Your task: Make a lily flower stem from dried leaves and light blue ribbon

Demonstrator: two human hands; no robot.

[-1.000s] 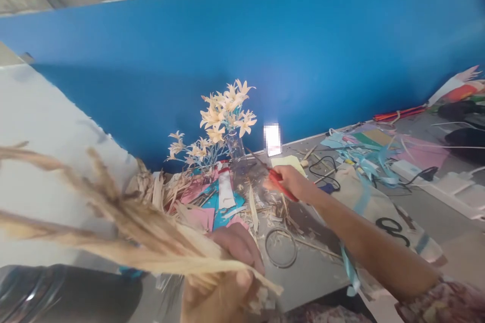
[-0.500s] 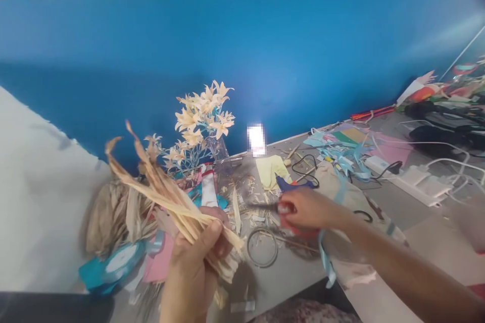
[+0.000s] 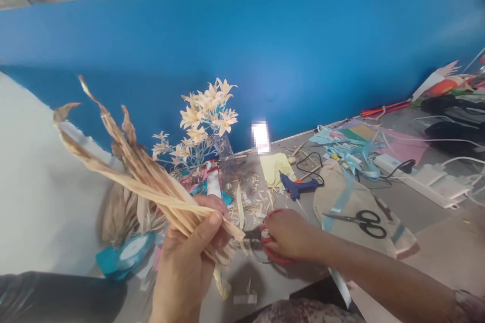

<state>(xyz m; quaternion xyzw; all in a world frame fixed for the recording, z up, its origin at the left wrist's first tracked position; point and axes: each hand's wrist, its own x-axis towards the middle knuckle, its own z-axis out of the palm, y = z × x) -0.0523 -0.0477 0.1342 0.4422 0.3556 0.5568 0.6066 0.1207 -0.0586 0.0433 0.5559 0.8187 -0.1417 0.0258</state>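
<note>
My left hand [image 3: 189, 257] is closed round a bundle of dried corn husks [image 3: 159, 186], pale at the cut ends and brown at the curled tips, which point up and left. My right hand [image 3: 290, 234] grips red-handled scissors [image 3: 267, 245] just right of the bundle's pale ends. The blades look dark and blurred, so I cannot tell how far apart they are. A thin metal ring [image 3: 261, 257] lies on the table partly behind the scissors. Husk scraps [image 3: 261, 204] are strewn beyond my hands.
Pale husk flowers [image 3: 208, 111] stand at the back by the blue wall. A blue glue gun [image 3: 297, 186], black scissors [image 3: 366, 222] and a white power strip [image 3: 424, 181] with cables lie to the right. A teal ribbon roll [image 3: 132, 252] and more husks [image 3: 117, 214] are at left.
My right hand with the red scissors has come down and left, closer to the bundle's pale ends. The bundle has shifted left in view. The glue gun and black scissors show more fully.
</note>
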